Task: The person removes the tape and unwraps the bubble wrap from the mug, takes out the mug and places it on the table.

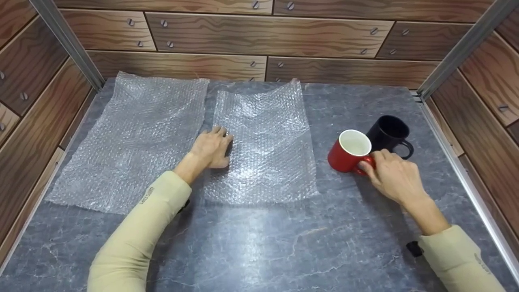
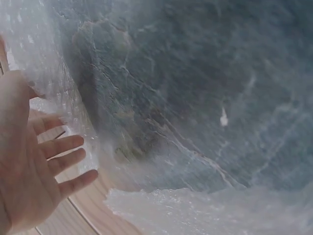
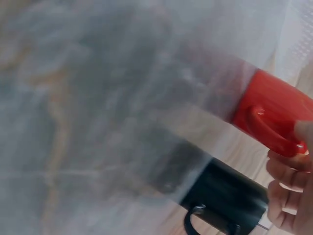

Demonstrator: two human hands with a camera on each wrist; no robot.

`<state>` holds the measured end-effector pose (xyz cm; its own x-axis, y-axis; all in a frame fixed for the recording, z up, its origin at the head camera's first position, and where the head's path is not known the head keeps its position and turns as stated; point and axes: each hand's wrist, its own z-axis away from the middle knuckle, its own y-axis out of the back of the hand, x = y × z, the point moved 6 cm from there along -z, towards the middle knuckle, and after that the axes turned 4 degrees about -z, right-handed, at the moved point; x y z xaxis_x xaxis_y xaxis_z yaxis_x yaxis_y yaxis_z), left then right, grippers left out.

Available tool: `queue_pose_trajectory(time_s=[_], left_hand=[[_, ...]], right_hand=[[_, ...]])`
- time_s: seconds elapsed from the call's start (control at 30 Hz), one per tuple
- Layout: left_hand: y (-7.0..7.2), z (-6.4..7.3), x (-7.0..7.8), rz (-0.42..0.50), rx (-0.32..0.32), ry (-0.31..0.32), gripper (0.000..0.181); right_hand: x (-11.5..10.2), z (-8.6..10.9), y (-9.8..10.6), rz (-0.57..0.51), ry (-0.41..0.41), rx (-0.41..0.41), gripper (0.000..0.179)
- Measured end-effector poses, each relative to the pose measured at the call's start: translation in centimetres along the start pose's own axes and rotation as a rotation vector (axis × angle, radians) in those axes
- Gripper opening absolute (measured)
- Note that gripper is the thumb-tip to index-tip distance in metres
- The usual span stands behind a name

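Note:
My right hand [image 1: 396, 175] pinches the handle of a red mug [image 1: 342, 156] with a white inside, the thumb on the handle in the right wrist view. The mug stands upright, its mouth facing up. Just behind it is a black mug [image 1: 381, 138], its handle turned to the right; the red mug partly covers it in the head view. My left hand [image 1: 211, 148] has its fingers straight and spread, at the left edge of the right-hand bubble wrap sheet [image 1: 267, 154]. No object sits in its palm in the left wrist view.
A larger bubble wrap sheet [image 1: 138, 134] lies on the left of the grey marbled table [image 1: 267, 251]. Wood-patterned panels [image 1: 267, 36] enclose the back and both sides. Metal posts rise at the rear corners, and a metal rail [image 1: 470, 182] runs along the right edge.

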<state>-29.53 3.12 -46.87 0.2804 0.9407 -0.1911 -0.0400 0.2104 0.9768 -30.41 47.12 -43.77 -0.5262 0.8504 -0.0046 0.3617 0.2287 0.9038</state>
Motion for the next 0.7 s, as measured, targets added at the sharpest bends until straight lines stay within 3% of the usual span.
queue_pose_trajectory(time_s=[0.13,0.33,0.47,0.7], left_hand=[[0.9,0.6,0.1,0.041,0.051,-0.012,0.072],[2.5,2.1,0.1,0.069,0.143,-0.008,0.071],[3.1,3.5,0.2,0.102,0.186,0.015,0.075],[4.0,6.0,0.7,0.123,0.273,0.06,0.089]], right_hand=[[0.0,-0.2,1.3,-0.007,-0.047,0.0,0.046],[-1.0,-0.4,3.0,-0.059,-0.095,0.112,0.059],[-2.2,-0.8,3.4,-0.103,-0.082,0.145,0.07],[-4.5,-1.7,3.6,-0.18,-0.03,0.129,0.082]])
